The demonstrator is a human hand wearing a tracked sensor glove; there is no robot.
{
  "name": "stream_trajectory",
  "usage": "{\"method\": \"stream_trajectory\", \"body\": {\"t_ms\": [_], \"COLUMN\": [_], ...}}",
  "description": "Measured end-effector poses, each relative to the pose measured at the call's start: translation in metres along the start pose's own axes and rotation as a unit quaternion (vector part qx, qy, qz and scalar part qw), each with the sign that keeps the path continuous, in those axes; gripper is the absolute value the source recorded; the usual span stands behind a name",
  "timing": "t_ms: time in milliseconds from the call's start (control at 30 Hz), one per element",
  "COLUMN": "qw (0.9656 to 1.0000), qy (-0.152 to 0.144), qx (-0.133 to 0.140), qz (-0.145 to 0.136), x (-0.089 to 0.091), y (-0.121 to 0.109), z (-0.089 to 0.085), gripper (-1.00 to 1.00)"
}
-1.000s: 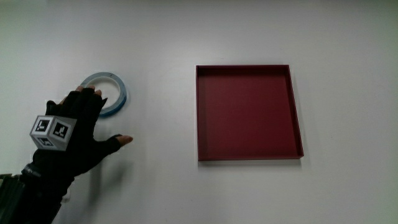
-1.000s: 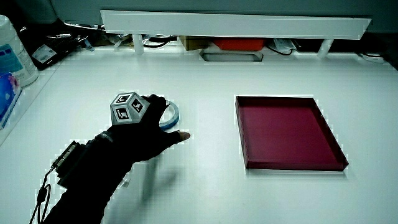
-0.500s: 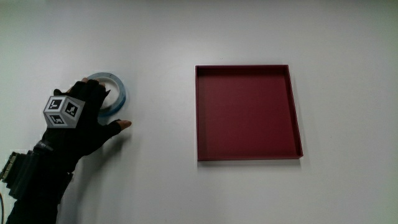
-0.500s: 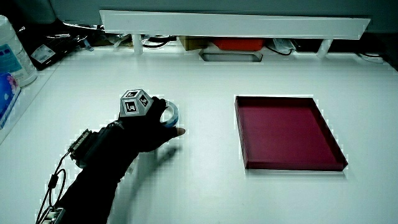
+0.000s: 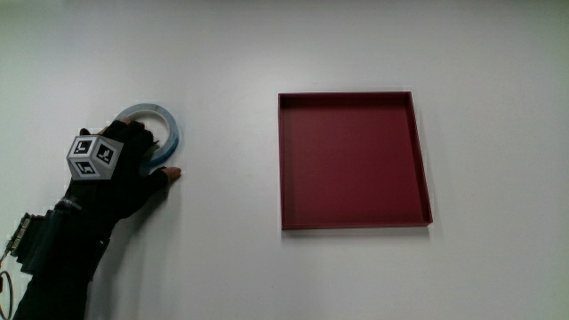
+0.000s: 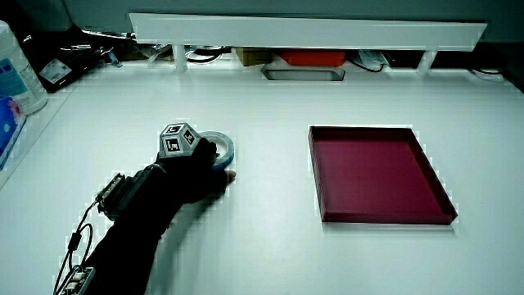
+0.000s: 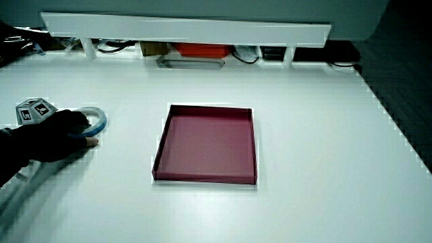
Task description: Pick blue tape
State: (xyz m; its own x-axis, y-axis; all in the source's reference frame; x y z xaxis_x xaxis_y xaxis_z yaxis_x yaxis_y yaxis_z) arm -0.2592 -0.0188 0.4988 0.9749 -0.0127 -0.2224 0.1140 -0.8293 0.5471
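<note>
A light blue tape ring (image 5: 169, 126) lies flat on the white table, some way from the dark red tray (image 5: 352, 213). The black-gloved hand (image 5: 133, 164) rests on the part of the ring nearer the person. Its fingers reach into and over the ring, and the thumb lies beside the ring's outer edge. The tape (image 6: 225, 146) still sits on the table under the hand (image 6: 196, 168). In both side views the same hold shows, with the tape (image 7: 98, 119) peeking out from the hand (image 7: 64, 131). The patterned cube (image 5: 92, 157) sits on the hand's back.
The shallow red tray (image 6: 446, 215) stands with nothing in it. A low white partition (image 6: 311, 33) runs along the table's edge farthest from the person, with cables and boxes under it. A white bottle (image 6: 16, 70) stands at the table's corner.
The hand has moved forward onto the tape ring, and its fingers and thumb have drawn in around the ring. The tape and the tray have stayed in place.
</note>
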Motion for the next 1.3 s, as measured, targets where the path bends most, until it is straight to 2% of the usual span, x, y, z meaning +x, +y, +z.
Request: {"method": "stream_trajectory", "body": {"t_ms": [100, 167, 267, 433, 533, 600, 633, 800, 933, 967, 1000, 1067, 1133, 1200, 1233, 1267, 1300], "qw": [0.9999, 0.9997, 0.9997, 0.9999, 0.9999, 0.9997, 0.9997, 0.9978, 0.9959, 0.9958, 0.9953, 0.995, 0.9929, 0.9919, 0.9934, 0.9931, 0.9915], "qy": [0.003, 0.009, 0.008, -0.005, -0.01, 0.004, -0.008, 0.005, 0.01, 0.007, 0.007, 0.0, -0.003, -0.002, 0.0, 0.002, -0.012], "qx": [-0.015, -0.012, -0.016, -0.009, 0.007, 0.023, 0.025, 0.065, 0.087, 0.09, 0.095, 0.098, 0.116, 0.123, 0.111, 0.115, 0.126], "qz": [0.007, 0.017, 0.016, 0.009, 0.006, 0.004, -0.004, -0.007, -0.02, -0.014, -0.018, -0.02, -0.026, -0.031, -0.028, -0.024, -0.031], "x": [-0.004, -0.008, -0.011, -0.011, -0.012, -0.01, -0.009, -0.012, -0.006, -0.011, -0.009, -0.01, -0.002, -0.002, -0.011, -0.013, -0.004], "y": [0.006, 0.01, 0.013, 0.012, 0.012, 0.01, 0.008, 0.007, 0.002, 0.005, 0.002, 0.002, -0.003, -0.004, 0.0, 0.0, -0.007], "z": [-0.006, -0.011, -0.014, -0.013, -0.014, -0.014, -0.013, -0.018, -0.014, -0.019, -0.017, -0.018, -0.012, -0.012, -0.02, -0.022, -0.012], "gripper": [0.0, 0.0, 0.0, 0.23, 0.36, 0.45, 0.5, 0.73, 0.91, 0.95, 1.0, 1.0, 1.0, 1.0, 1.0, 1.0, 1.0]}}
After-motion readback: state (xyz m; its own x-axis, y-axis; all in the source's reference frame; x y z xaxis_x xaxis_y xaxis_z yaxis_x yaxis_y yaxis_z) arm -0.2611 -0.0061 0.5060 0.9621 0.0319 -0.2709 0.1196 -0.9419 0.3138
